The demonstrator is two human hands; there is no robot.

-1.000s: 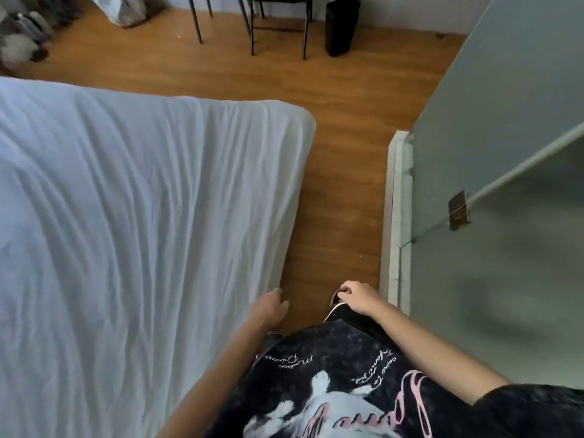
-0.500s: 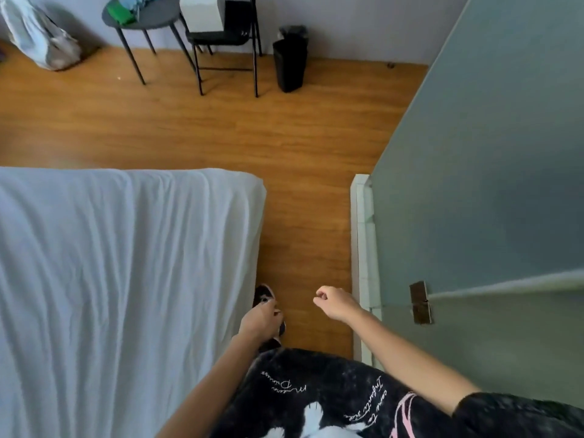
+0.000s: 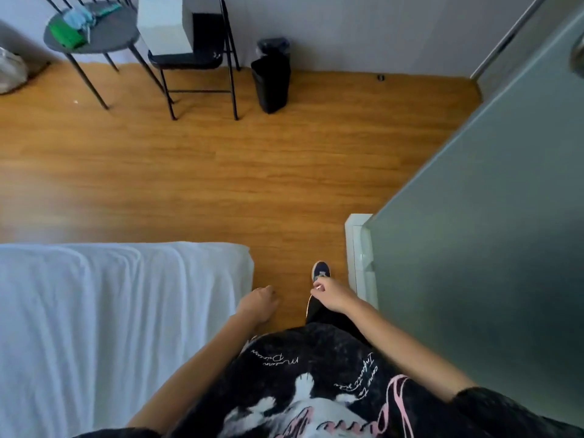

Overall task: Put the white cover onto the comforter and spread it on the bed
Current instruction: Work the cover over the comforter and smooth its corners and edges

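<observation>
White cover (image 3: 104,327) lies wrinkled across the bed at lower left, its corner just beside the left hand (image 3: 257,303), which hangs loosely curled and holds nothing. Her right hand (image 3: 331,295) (over a dark shoe (image 3: 320,270)) is loosely curled too, gripping nothing. Since half a second ago the bed has slid lower in view, and the chair (image 3: 196,58) and bin (image 3: 271,77) show more fully.
</observation>
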